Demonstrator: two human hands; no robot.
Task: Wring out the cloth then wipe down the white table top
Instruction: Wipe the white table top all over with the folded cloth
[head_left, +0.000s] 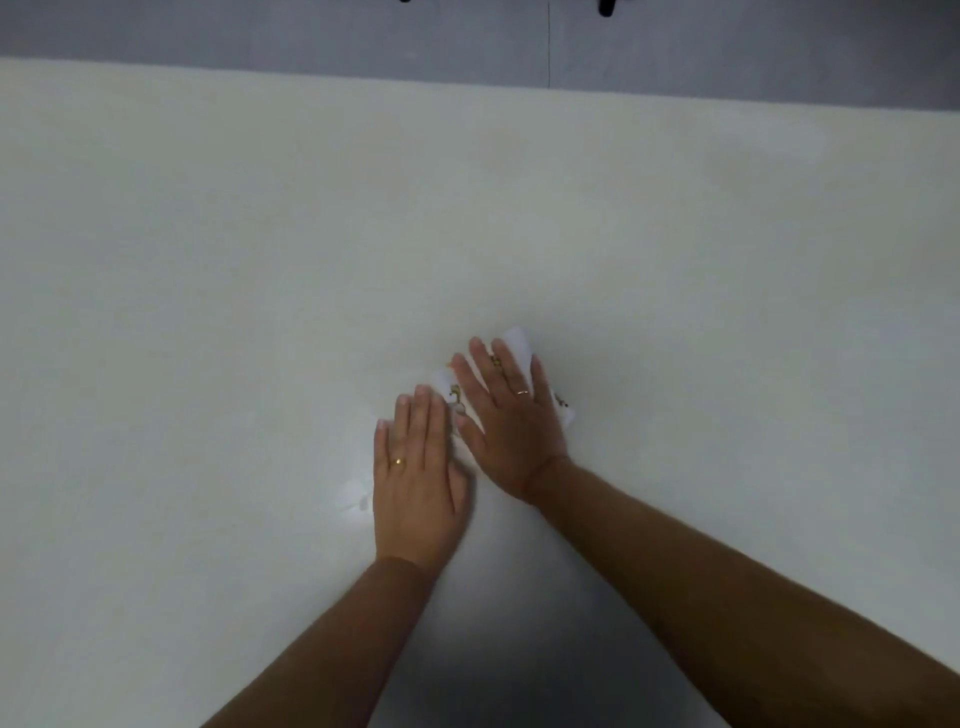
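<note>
One head view, looking down on the white counter (260, 260). We read the cloth (519, 340) as a small white folded piece with a yellow-grey print. It lies flat on the counter, a little right of centre. Most of it is hidden under the right grip (511, 415). Visible bits are a white corner past the fingertips, a printed strip left of the index finger, and a sliver off the little-finger side.

Right grip: released, palm down, fingers straight and slightly spread, pressing flat on the cloth. Nothing is curled round it and there is no pinch. The fingers point away and leftward, and the forearm comes in from lower right. We count two rings (522, 393) on it.

Left grip (415, 467): also released, flat, palm down on the bare counter, with the fingers together and pointing away. It sits just beside the right grip, nearer to us and to its left. Its index and middle fingertips reach the cloth's near-left edge. We can't tell whether they lie on the fabric or only touch it. Its thumb lies close against the heel of the right grip. It wears one gold band (399, 461).

Rest: a glare spot (353, 499) on the counter just left of the left grip, and a shadow (493, 649) between the forearms. Past the far edge is grey floor (311, 31) with a thin dark seam (549, 41).
</note>
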